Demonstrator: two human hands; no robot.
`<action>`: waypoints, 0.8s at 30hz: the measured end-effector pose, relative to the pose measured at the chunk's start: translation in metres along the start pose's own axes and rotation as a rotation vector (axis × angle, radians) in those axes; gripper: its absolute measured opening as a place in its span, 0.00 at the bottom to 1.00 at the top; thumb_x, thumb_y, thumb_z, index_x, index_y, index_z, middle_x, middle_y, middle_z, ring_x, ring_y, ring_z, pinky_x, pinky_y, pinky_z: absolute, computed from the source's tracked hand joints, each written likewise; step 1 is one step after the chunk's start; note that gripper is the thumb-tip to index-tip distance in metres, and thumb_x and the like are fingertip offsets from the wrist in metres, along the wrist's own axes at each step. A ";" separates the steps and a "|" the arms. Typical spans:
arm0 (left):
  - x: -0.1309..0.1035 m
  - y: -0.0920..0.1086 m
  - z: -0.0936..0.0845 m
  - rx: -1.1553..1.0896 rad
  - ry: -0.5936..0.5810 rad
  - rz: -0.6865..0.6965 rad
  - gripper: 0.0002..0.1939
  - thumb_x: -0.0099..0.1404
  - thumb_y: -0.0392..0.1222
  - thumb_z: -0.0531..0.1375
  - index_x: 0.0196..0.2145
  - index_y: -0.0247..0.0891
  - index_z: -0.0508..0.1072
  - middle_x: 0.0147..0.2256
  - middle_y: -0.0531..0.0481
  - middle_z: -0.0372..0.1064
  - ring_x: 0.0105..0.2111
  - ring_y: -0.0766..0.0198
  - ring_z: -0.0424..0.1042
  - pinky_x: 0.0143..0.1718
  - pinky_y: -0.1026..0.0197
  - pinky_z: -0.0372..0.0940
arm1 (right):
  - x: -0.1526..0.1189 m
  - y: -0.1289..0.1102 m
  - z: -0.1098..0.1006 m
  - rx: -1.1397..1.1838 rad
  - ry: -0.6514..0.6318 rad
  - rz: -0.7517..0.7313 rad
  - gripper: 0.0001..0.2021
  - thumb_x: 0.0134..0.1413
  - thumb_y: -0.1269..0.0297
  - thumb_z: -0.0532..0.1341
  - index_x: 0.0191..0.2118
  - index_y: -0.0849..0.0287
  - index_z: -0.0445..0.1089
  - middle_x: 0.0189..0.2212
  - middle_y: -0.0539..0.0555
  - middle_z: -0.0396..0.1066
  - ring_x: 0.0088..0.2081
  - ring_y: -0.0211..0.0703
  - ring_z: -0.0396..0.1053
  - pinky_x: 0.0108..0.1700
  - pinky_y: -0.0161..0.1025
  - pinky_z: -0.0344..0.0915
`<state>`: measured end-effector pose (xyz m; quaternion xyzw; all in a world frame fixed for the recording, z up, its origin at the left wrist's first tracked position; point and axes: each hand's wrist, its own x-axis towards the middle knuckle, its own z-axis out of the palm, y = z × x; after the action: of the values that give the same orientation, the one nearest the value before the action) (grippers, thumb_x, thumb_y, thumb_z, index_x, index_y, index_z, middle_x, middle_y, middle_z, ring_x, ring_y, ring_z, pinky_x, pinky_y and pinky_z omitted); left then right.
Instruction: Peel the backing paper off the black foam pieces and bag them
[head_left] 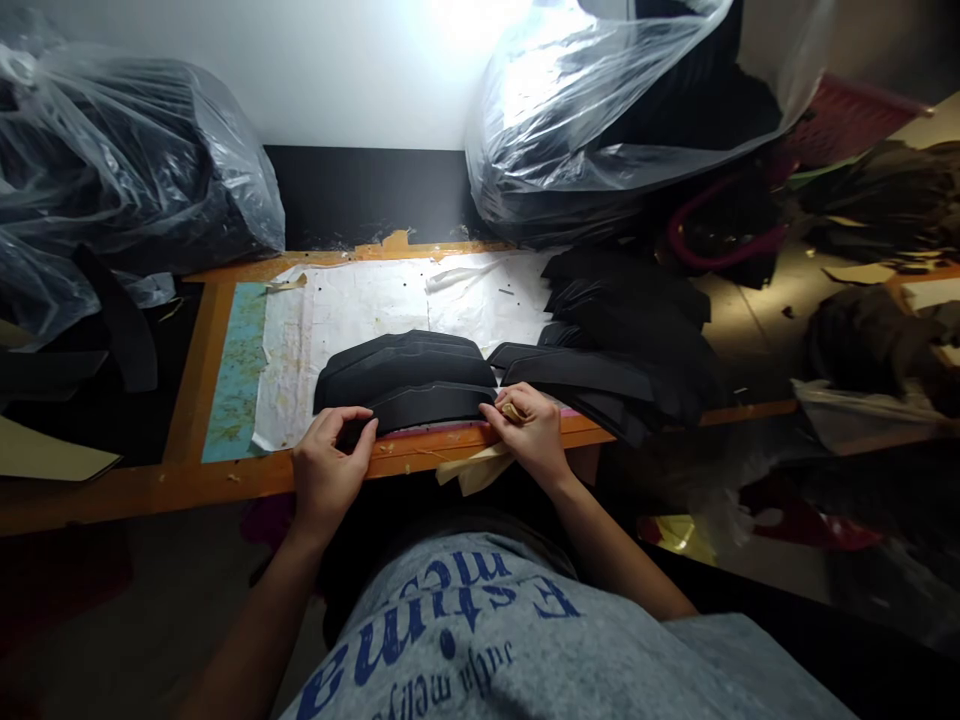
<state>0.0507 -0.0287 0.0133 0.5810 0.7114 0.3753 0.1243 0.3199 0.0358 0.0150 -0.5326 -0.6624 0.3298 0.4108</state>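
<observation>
A thin black curved piece (431,406) lies along the front of a fanned stack of similar black pieces (405,352). The thumb and forefinger of my left hand (330,465) close on its left end. At the right end, my right hand (534,430) pinches the same piece between thumb and fingertips. A crumpled tan scrap (513,412) is tucked in the curled fingers of that hand. Below it, a pale tan strip (474,470) hangs over the table edge. Beneath the stack is a worn white sheet (337,300).
A large pile of black pieces (622,320) sits to the right. Clear plastic bags of dark material stand at the back left (157,160) and back right (570,130). Orange tape (247,480) lines the table's front edge. A pink basket (855,120) is farther right.
</observation>
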 end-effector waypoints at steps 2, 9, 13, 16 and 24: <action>0.000 0.001 0.001 0.009 0.005 0.006 0.05 0.68 0.43 0.65 0.39 0.39 0.79 0.36 0.51 0.76 0.35 0.64 0.75 0.37 0.62 0.67 | 0.000 0.000 0.000 -0.013 0.000 0.003 0.12 0.56 0.65 0.69 0.24 0.56 0.69 0.30 0.53 0.73 0.30 0.41 0.71 0.36 0.39 0.65; -0.008 0.002 0.005 -0.025 0.102 0.062 0.03 0.69 0.40 0.65 0.39 0.38 0.77 0.37 0.50 0.75 0.37 0.63 0.75 0.41 0.61 0.69 | -0.001 -0.001 -0.001 0.019 0.010 -0.002 0.13 0.57 0.64 0.69 0.24 0.56 0.68 0.29 0.52 0.73 0.30 0.41 0.71 0.35 0.38 0.65; -0.013 0.003 0.006 -0.028 0.159 0.100 0.03 0.67 0.38 0.65 0.39 0.38 0.76 0.38 0.48 0.75 0.39 0.62 0.76 0.42 0.61 0.70 | -0.003 -0.001 -0.001 0.052 0.028 0.011 0.14 0.58 0.62 0.69 0.25 0.55 0.67 0.30 0.52 0.75 0.32 0.42 0.73 0.37 0.38 0.67; -0.014 0.001 0.004 -0.021 0.135 0.102 0.03 0.68 0.37 0.64 0.40 0.38 0.75 0.38 0.48 0.74 0.39 0.61 0.76 0.43 0.59 0.71 | -0.004 -0.002 -0.001 0.056 0.027 0.057 0.11 0.58 0.60 0.69 0.27 0.56 0.70 0.31 0.52 0.77 0.31 0.42 0.74 0.36 0.38 0.67; -0.011 0.001 0.005 0.017 0.117 0.209 0.02 0.69 0.35 0.62 0.39 0.38 0.73 0.37 0.47 0.73 0.40 0.60 0.76 0.46 0.57 0.71 | -0.004 -0.003 -0.003 0.003 0.014 0.118 0.13 0.59 0.58 0.67 0.27 0.56 0.70 0.30 0.52 0.78 0.29 0.40 0.71 0.33 0.37 0.65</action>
<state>0.0578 -0.0368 0.0070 0.6302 0.6560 0.4136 0.0379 0.3218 0.0309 0.0182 -0.5727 -0.6263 0.3506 0.3959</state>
